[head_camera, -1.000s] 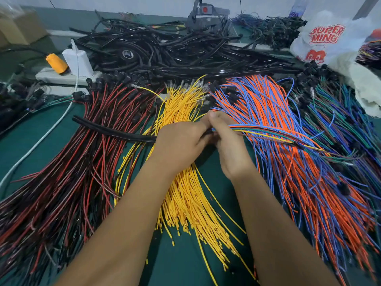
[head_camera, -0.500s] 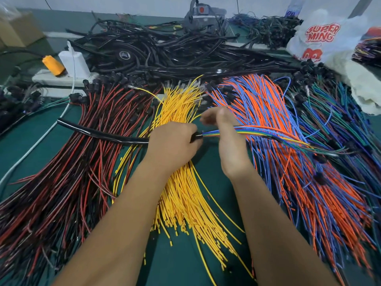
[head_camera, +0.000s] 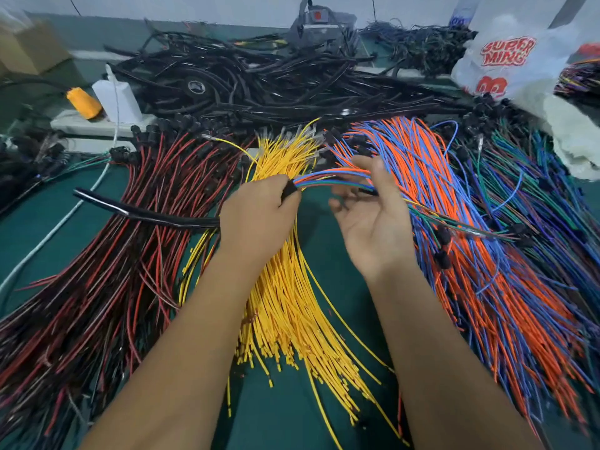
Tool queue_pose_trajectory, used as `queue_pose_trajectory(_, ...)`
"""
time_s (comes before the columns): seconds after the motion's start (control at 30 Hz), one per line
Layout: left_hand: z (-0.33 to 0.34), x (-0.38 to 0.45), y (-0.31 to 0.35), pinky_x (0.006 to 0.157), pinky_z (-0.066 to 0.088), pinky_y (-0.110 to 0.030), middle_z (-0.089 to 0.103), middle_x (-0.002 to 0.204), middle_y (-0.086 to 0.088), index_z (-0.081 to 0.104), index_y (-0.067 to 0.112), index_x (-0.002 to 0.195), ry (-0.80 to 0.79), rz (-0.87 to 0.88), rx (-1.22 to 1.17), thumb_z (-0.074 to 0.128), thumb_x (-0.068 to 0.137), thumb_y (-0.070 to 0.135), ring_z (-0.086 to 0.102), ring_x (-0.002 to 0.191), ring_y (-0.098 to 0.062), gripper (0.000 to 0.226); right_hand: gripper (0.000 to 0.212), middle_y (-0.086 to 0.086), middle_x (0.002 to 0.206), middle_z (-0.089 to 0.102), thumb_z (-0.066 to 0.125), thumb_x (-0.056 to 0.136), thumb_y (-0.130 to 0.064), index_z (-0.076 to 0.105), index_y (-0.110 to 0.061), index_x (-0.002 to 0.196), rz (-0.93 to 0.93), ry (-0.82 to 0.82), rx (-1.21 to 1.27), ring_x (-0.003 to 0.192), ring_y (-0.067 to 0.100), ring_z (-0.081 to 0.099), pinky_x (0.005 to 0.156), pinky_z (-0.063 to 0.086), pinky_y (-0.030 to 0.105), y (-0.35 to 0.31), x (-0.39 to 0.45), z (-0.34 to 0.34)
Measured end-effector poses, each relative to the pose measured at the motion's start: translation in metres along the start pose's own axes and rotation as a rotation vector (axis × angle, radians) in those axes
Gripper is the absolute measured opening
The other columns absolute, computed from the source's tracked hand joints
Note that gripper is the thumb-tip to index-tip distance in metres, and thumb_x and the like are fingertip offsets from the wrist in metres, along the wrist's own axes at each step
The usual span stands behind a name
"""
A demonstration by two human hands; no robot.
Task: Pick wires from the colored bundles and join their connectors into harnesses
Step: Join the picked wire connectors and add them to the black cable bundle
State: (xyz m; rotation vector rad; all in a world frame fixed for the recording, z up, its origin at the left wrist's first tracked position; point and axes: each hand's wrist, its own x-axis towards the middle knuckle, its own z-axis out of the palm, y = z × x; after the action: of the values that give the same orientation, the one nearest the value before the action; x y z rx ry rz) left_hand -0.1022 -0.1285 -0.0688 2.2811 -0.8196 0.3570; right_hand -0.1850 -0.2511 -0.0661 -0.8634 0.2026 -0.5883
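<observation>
Beyond both hands, sleeved black harnesses (head_camera: 259, 82) lie heaped, apparently finished; full loose bundles suggest much work remains. Under the left hand (head_camera: 256, 212) fans the glossy yellow wire bundle (head_camera: 285, 306). That hand grips a black sleeve (head_camera: 146, 216) where thin multicolored wires (head_camera: 328, 180) emerge. These cross the spread, palm-up right hand (head_camera: 370, 222).

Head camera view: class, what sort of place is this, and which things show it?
Probably a wire-harness assembly bench: sorted fans of thin yellow wires and orange-and-blue wires on a green work mat, with a heap of finished black sleeved cables behind.
</observation>
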Motion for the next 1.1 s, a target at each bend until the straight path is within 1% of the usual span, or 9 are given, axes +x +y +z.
queue_pose_trajectory(0.07,0.000,0.002,-0.007,0.050,0.028,-0.034,0.047,0.057,-0.002,0.049,0.013,0.067,-0.034,0.010,0.066,0.054,0.088,0.031,0.049,0.062,-0.033,0.028,0.027,-0.004,0.074,0.061,0.047,0.099,-0.038,0.060,-0.017,0.088,-0.013,0.114,0.042,0.062,0.009,0.054,0.058,0.038,0.022,-0.003,0.002,-0.001)
queue_pose_trajectory(0.17,0.000,0.002,-0.014,0.046,0.022,-0.029,0.043,0.054,0.004,0.050,0.016,0.066,-0.086,0.061,0.117,0.056,0.086,0.033,0.047,0.060,-0.026,0.027,0.042,-0.003,0.062,0.058,0.041,0.102,-0.037,0.054,-0.018,0.067,-0.063,0.238,-0.051,0.054,0.011,0.050,0.052,0.035,0.022,-0.002,0.004,-0.001)
queue_pose_trajectory(0.23,0.000,0.002,-0.017,0.045,0.020,-0.025,0.045,0.053,0.004,0.051,0.017,0.066,-0.101,0.092,0.132,0.057,0.087,0.035,0.047,0.058,-0.022,0.028,0.050,0.000,0.059,0.060,0.038,0.104,-0.034,0.051,-0.017,0.058,-0.132,0.271,-0.117,0.057,0.013,0.055,0.052,0.039,0.022,-0.002,0.005,0.000)
queue_pose_trajectory(0.33,0.001,0.003,-0.019,0.046,0.023,-0.024,0.050,0.056,0.003,0.053,0.017,0.068,-0.132,0.107,0.155,0.056,0.087,0.038,0.050,0.060,-0.021,0.028,0.049,0.003,0.059,0.065,0.038,0.104,-0.031,0.049,-0.014,0.059,-0.222,0.285,-0.259,0.064,0.015,0.063,0.053,0.046,0.022,-0.001,0.005,-0.001)
queue_pose_trajectory(0.47,0.000,0.002,-0.018,0.047,0.023,-0.025,0.046,0.054,0.005,0.049,0.020,0.065,-0.167,0.127,0.149,0.057,0.086,0.041,0.047,0.060,-0.021,0.032,0.049,-0.001,0.053,0.061,0.036,0.105,-0.031,0.048,-0.017,0.059,-0.232,0.250,-0.315,0.061,0.018,0.063,0.053,0.047,0.024,-0.002,0.005,-0.002)
queue_pose_trajectory(0.67,0.003,-0.001,-0.003,0.047,0.020,-0.029,0.039,0.052,0.006,0.036,0.026,0.060,-0.194,0.196,0.173,0.054,0.087,0.042,0.045,0.062,-0.023,0.037,0.047,-0.002,0.057,0.056,0.035,0.105,-0.030,0.044,-0.014,0.061,-0.089,0.115,-0.333,0.060,0.012,0.054,0.056,0.042,0.023,0.005,0.003,0.001)
queue_pose_trajectory(0.83,0.006,-0.005,0.006,0.050,0.023,-0.031,0.042,0.057,0.007,0.052,0.021,0.075,-0.198,0.259,0.163,0.053,0.087,0.038,0.056,0.070,-0.029,0.020,0.046,0.002,0.071,0.050,0.032,0.105,-0.031,0.049,-0.015,0.066,-0.086,0.041,-0.482,0.070,0.016,0.045,0.071,0.036,0.034,0.015,0.001,0.004)
queue_pose_trajectory(0.97,0.008,-0.006,0.007,0.055,0.024,-0.031,0.047,0.064,0.004,0.063,0.018,0.092,-0.232,0.242,0.201,0.054,0.088,0.042,0.059,0.079,-0.030,0.026,0.045,0.000,0.077,0.054,0.030,0.100,-0.042,0.055,-0.017,0.072,-0.081,-0.005,-0.507,0.078,0.019,0.047,0.076,0.034,0.037,0.020,0.000,0.008)
queue_pose_trajectory(1.1,0.009,-0.007,0.008,0.056,0.026,-0.031,0.050,0.064,0.000,0.063,0.017,0.087,-0.247,0.232,0.167,0.055,0.088,0.044,0.060,0.079,-0.033,0.028,0.047,0.006,0.080,0.056,0.031,0.091,-0.051,0.057,-0.014,0.075,-0.065,-0.033,-0.456,0.082,0.022,0.049,0.079,0.038,0.036,0.022,0.002,0.009)
